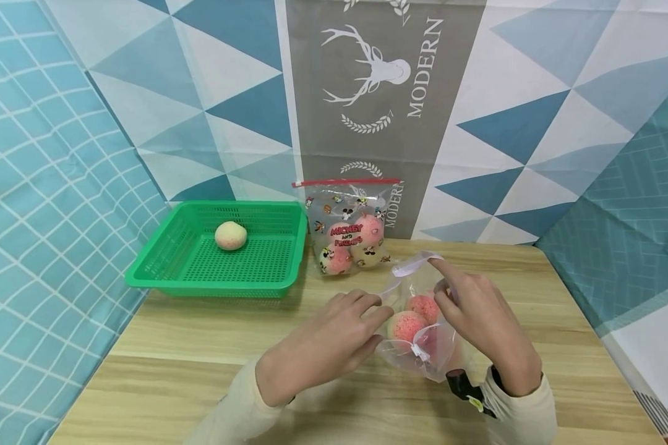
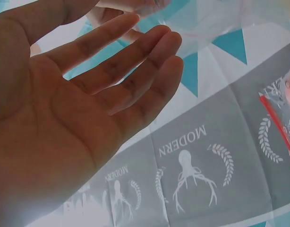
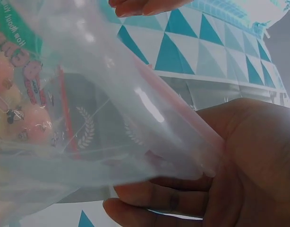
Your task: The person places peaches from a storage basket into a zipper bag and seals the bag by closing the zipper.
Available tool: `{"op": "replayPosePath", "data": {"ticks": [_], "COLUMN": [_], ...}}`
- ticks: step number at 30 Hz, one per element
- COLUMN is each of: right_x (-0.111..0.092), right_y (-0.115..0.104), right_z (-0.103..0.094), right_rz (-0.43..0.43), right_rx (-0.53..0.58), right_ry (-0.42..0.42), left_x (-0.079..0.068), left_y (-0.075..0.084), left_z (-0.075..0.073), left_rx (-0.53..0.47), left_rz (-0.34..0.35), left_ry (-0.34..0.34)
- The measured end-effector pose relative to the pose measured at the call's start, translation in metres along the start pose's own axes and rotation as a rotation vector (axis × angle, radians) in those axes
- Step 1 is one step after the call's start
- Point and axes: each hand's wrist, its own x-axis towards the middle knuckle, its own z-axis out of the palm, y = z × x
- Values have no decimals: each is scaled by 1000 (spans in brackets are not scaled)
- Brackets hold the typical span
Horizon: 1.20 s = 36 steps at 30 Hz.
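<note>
A clear zip bag (image 1: 414, 267) stands on the table with its mouth spread and several pink-and-cream peaches (image 1: 406, 326) inside. My right hand (image 1: 481, 312) pinches the bag's right rim; in the right wrist view the bag's corner (image 3: 183, 153) lies between thumb and fingers. At the left side of the mouth is my left hand (image 1: 334, 340). The left wrist view shows that hand (image 2: 93, 94) with its fingers fairly straight and nothing in the palm. Behind, a second zip bag (image 1: 345, 201) with a red top strip and cartoon print stands upright, also holding several peaches.
A green plastic basket (image 1: 217, 285) at the back left contains one pale peach (image 1: 231, 236). The wooden table (image 1: 200, 371) meets a patterned cloth backdrop (image 1: 367, 142) behind and a blue tiled-pattern cloth (image 1: 44, 154) on the left.
</note>
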Motion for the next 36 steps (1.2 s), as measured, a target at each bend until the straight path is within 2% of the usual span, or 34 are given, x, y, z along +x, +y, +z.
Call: {"op": "replayPosePath", "data": {"ticks": [7, 17, 27, 36], "right_x": [1, 3, 5, 5], "right_y": [-2, -3, -4, -3], "right_z": [1, 2, 1, 5], "right_rz": [4, -23, -22, -11], "right_rx": [2, 0, -8, -12], "right_ry": [-8, 0, -15, -33], "left_x": [-5, -11, -13, -18], "left_y": [-10, -26, -54, -76], "left_z": [-5, -13, -13, -11], "left_rx": [-9, -47, -89, -133], "left_rz": [-58, -104, -144, -239], "left_ry": [25, 74, 142, 138]}}
